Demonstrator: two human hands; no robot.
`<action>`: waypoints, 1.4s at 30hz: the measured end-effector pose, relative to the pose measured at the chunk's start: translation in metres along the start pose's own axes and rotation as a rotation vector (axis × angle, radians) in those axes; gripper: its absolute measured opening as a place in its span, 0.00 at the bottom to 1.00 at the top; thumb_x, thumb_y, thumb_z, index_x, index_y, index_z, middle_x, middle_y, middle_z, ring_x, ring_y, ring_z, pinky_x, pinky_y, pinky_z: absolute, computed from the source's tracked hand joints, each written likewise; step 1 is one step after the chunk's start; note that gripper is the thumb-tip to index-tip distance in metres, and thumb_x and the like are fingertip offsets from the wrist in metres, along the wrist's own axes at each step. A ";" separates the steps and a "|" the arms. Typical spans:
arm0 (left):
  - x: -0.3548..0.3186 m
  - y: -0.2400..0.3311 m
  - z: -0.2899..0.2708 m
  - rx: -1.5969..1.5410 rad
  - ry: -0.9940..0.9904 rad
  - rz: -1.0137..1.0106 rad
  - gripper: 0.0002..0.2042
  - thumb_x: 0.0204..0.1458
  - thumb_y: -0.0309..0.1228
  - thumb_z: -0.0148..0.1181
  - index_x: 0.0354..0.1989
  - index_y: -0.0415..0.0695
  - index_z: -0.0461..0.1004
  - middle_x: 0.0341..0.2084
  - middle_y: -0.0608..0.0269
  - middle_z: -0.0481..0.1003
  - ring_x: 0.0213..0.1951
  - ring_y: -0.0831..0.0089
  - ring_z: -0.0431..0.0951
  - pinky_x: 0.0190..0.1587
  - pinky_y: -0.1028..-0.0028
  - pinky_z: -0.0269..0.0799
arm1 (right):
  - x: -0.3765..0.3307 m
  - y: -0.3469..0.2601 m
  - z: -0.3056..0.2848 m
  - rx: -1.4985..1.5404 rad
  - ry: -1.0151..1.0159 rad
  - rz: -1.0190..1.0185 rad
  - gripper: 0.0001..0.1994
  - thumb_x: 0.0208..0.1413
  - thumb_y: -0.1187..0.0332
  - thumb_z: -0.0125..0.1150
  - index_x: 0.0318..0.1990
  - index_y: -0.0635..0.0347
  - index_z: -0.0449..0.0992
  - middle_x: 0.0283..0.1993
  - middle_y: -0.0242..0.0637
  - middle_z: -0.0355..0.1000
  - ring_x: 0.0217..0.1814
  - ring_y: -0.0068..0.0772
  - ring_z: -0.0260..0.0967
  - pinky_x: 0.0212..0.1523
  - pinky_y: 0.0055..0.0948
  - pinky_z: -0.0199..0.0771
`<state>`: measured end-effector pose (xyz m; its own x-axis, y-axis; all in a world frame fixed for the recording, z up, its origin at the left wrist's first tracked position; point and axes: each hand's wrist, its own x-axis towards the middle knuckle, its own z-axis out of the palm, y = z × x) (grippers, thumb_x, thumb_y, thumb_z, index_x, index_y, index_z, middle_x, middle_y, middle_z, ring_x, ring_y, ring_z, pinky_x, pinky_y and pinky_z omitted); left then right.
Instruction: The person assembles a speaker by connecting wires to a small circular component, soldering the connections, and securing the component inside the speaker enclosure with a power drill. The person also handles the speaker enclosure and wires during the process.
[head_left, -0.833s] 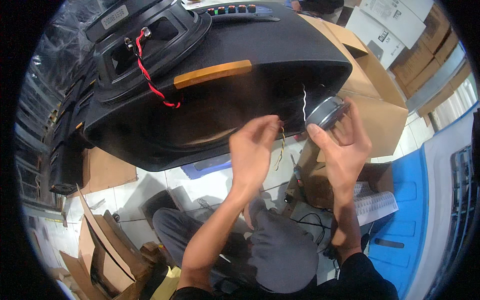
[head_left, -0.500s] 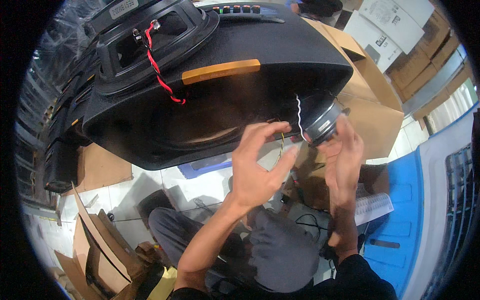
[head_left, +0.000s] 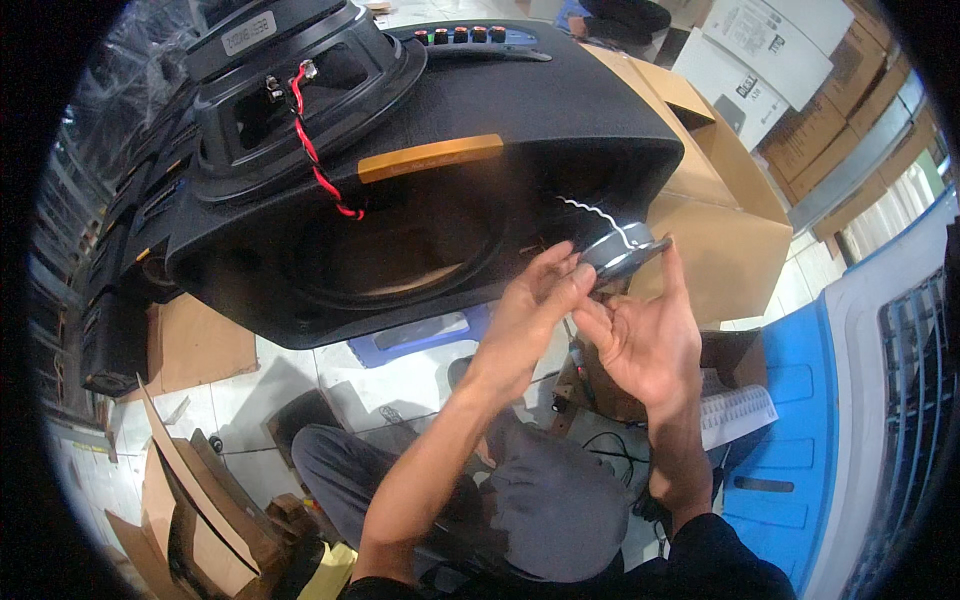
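A small round grey-and-black speaker driver (head_left: 612, 252) is held tilted in front of the right end of a black speaker cabinet (head_left: 575, 115). My left hand (head_left: 520, 325) pinches its left edge between thumb and fingers. Around its right and lower edge are the fingers of my right hand (head_left: 650, 345), the index finger at the rim. A white twisted wire (head_left: 598, 210) runs from the cabinet to this driver. Left of my hands, a large round opening (head_left: 400, 245) shows in the cabinet front. The driver's front face is hidden.
A large woofer (head_left: 310, 90) lies on the cabinet, a red-and-black wire (head_left: 315, 160) hanging from it. An open cardboard box (head_left: 720, 250) stands at the right, above a blue plastic panel (head_left: 785, 430). Cardboard pieces (head_left: 190, 490) lie lower left. More black cabinets (head_left: 115, 330) stand far left.
My left hand has gone from apart to gripping the small driver. The driver has shifted slightly left and turned, and the white wire now slopes to it instead of hanging down.
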<state>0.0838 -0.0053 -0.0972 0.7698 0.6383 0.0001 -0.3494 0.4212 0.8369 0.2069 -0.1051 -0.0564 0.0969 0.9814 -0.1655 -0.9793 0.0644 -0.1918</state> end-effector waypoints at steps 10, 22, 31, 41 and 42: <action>0.027 0.001 -0.016 -0.426 -0.537 -0.136 0.26 0.61 0.35 0.62 0.64 0.31 0.67 0.52 0.53 0.78 0.55 0.66 0.78 0.64 0.69 0.70 | -0.002 0.007 -0.006 0.034 0.043 0.031 0.50 0.63 0.27 0.37 0.60 0.79 0.65 0.53 0.70 0.74 0.51 0.63 0.79 0.49 0.56 0.86; 0.032 -0.002 -0.003 -0.197 -0.371 -0.016 0.26 0.56 0.34 0.65 0.60 0.32 0.70 0.52 0.53 0.78 0.49 0.71 0.79 0.57 0.70 0.75 | -0.022 0.000 -0.022 -0.634 0.104 -0.004 0.55 0.60 0.22 0.24 0.52 0.79 0.73 0.39 0.65 0.78 0.29 0.54 0.81 0.30 0.44 0.87; 0.032 0.001 -0.007 -0.266 -0.434 -0.001 0.36 0.56 0.48 0.64 0.61 0.26 0.68 0.50 0.48 0.79 0.47 0.69 0.79 0.56 0.69 0.74 | -0.027 -0.008 0.016 -2.066 0.103 -0.948 0.58 0.32 0.61 0.89 0.72 0.66 0.57 0.67 0.51 0.64 0.58 0.39 0.74 0.49 0.30 0.81; 0.034 0.013 -0.010 -0.177 -0.421 -0.045 0.32 0.60 0.50 0.60 0.57 0.28 0.73 0.44 0.51 0.80 0.43 0.68 0.79 0.50 0.69 0.75 | -0.005 0.000 0.035 -2.182 0.191 -0.937 0.54 0.33 0.63 0.85 0.72 0.62 0.61 0.63 0.49 0.66 0.56 0.43 0.73 0.55 0.40 0.78; 0.034 0.013 -0.009 -0.182 -0.423 -0.054 0.32 0.61 0.51 0.59 0.57 0.28 0.73 0.44 0.50 0.80 0.43 0.68 0.79 0.50 0.69 0.75 | -0.004 0.002 0.035 -2.168 0.224 -0.928 0.54 0.33 0.64 0.85 0.71 0.62 0.61 0.63 0.49 0.67 0.56 0.42 0.74 0.53 0.39 0.79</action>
<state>0.1007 0.0283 -0.0914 0.9264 0.3098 0.2140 -0.3621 0.5770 0.7321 0.1988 -0.1026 -0.0225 0.3855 0.7802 0.4927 0.8228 -0.0490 -0.5662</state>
